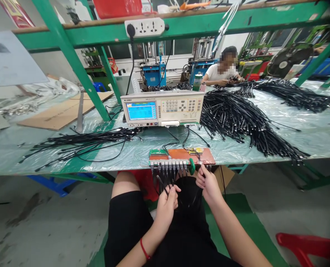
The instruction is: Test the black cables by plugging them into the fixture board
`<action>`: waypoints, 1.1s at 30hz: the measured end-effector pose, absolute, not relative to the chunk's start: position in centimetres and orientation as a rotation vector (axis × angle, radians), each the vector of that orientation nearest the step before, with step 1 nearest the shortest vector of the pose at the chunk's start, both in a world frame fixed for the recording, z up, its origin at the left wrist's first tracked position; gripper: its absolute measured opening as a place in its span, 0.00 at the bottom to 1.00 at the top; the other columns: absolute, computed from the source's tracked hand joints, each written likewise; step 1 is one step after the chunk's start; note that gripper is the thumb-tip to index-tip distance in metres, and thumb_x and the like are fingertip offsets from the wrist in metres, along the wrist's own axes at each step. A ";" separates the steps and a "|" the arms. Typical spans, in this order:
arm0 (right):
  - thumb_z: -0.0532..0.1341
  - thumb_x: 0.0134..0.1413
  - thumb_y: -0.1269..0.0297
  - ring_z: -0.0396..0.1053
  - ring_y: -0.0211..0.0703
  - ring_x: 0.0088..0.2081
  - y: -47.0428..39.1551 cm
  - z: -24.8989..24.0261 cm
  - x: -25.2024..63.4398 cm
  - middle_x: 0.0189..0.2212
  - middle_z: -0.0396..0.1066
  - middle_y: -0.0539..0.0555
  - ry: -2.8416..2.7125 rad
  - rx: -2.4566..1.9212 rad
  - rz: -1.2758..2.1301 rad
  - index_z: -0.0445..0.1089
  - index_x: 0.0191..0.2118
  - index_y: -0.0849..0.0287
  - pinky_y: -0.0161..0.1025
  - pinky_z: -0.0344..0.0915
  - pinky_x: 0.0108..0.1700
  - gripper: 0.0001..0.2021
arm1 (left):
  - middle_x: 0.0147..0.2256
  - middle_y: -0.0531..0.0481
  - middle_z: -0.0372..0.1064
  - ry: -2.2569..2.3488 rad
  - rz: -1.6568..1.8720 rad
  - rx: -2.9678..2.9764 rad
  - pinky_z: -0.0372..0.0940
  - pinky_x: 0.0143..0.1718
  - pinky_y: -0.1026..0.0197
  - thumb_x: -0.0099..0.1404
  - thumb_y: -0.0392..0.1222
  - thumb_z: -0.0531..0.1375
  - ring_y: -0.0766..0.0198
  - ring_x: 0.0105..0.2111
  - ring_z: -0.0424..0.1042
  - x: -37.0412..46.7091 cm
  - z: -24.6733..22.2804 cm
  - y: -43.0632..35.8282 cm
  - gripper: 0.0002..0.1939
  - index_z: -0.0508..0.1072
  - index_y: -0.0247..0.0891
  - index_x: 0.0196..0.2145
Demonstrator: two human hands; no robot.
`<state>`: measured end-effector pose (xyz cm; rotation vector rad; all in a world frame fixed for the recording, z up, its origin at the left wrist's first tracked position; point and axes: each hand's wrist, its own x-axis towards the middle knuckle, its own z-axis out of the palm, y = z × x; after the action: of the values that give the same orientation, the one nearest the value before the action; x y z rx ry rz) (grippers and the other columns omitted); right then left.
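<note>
My left hand (pixel 167 203) is closed round a thin black cable (pixel 161 183), whose connector end sticks up past the thumb. With thumb and fingers pinched, my right hand (pixel 208 181) grips a cable connector at the right end of the test board (pixel 176 153); the fingers partly hide it. Several black cables (pixel 169 172) hang side by side from the board's front edge, over my lap. A green piece (pixel 192 166) stands upright on that edge, just left of my right hand. Leads run from the board to the tester (pixel 162 109), whose blue screen (pixel 141 111) is lit.
A large heap of black cables (pixel 237 115) lies to the right, a smaller bundle (pixel 89 142) to the left. Green frame posts (pixel 78 70) and a power strip (pixel 144 27) stand above the table. A person (pixel 223 70) sits across. A red stool (pixel 306 244) is at lower right.
</note>
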<state>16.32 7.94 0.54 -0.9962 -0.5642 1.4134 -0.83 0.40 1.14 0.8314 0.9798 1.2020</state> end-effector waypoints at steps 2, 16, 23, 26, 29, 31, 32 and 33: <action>0.70 0.48 0.39 0.39 0.28 0.14 7.8 0.5 16.1 0.15 0.45 0.40 -0.587 -1.010 1.360 0.56 0.25 0.56 0.29 0.38 0.14 0.28 | 0.22 0.62 0.44 0.985 1.207 0.833 0.43 0.20 0.67 0.61 0.67 0.62 0.74 0.19 0.44 -1.0 1.2 0.4 0.28 0.71 0.34 0.36; 0.71 0.51 0.48 0.60 0.37 0.23 2.1 1.0 13.0 0.21 0.63 0.50 -0.982 -1.171 1.178 0.73 0.29 0.60 0.33 0.59 0.24 0.18 | 0.21 0.59 0.52 1.029 1.100 0.861 0.46 0.20 0.67 0.62 0.65 0.62 0.74 0.18 0.52 -1.0 1.3 0.6 0.27 0.72 0.33 0.34; 0.68 0.54 0.48 0.70 0.52 0.41 2.4 1.7 12.6 0.35 0.73 0.57 -1.033 -1.208 1.117 0.79 0.33 0.57 0.43 0.69 0.44 0.16 | 0.23 0.56 0.59 1.092 1.086 1.044 0.57 0.23 0.65 0.68 0.63 0.55 0.68 0.21 0.62 -1.0 1.0 0.6 0.25 0.72 0.36 0.37; 0.70 0.51 0.48 0.70 0.53 0.43 2.7 1.7 12.9 0.38 0.73 0.58 -1.139 -1.176 1.108 0.80 0.32 0.57 0.44 0.69 0.47 0.15 | 0.22 0.56 0.58 1.079 1.048 1.061 0.55 0.22 0.65 0.68 0.65 0.55 0.68 0.20 0.60 -0.9 1.1 0.5 0.26 0.71 0.36 0.33; 0.72 0.47 0.48 0.71 0.49 0.36 2.5 1.5 12.6 0.37 0.74 0.59 -1.139 -1.154 1.214 0.78 0.28 0.59 0.41 0.70 0.40 0.17 | 0.21 0.53 0.62 1.081 1.016 1.131 0.58 0.24 0.64 0.69 0.64 0.54 0.66 0.21 0.62 -0.6 1.4 0.5 0.27 0.72 0.36 0.30; 0.72 0.48 0.46 0.67 0.42 0.27 2.4 1.2 12.5 0.34 0.74 0.58 -1.001 -1.164 1.292 0.76 0.32 0.60 0.37 0.67 0.28 0.20 | 0.26 0.48 0.68 1.092 1.061 1.160 0.64 0.31 0.61 0.70 0.62 0.54 0.62 0.28 0.67 -0.5 1.6 0.5 0.25 0.75 0.36 0.33; 0.71 0.49 0.45 0.62 0.38 0.22 2.4 1.1 12.6 0.32 0.73 0.57 -0.916 -1.167 1.310 0.75 0.34 0.59 0.35 0.62 0.23 0.21 | 0.31 0.45 0.71 1.098 1.100 1.161 0.66 0.35 0.60 0.69 0.61 0.55 0.60 0.32 0.69 -0.5 1.7 0.5 0.25 0.77 0.36 0.35; 0.70 0.50 0.44 0.57 0.35 0.19 2.6 1.0 12.9 0.29 0.73 0.55 -0.835 -1.169 1.310 0.74 0.37 0.59 0.33 0.56 0.19 0.21 | 0.35 0.43 0.73 1.105 1.142 1.153 0.66 0.39 0.59 0.69 0.61 0.56 0.58 0.36 0.70 -0.6 1.7 0.5 0.24 0.78 0.36 0.38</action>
<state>12.88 2.56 1.03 -1.1693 -0.8352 1.3096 -0.60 0.51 1.75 1.1525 1.1051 1.1417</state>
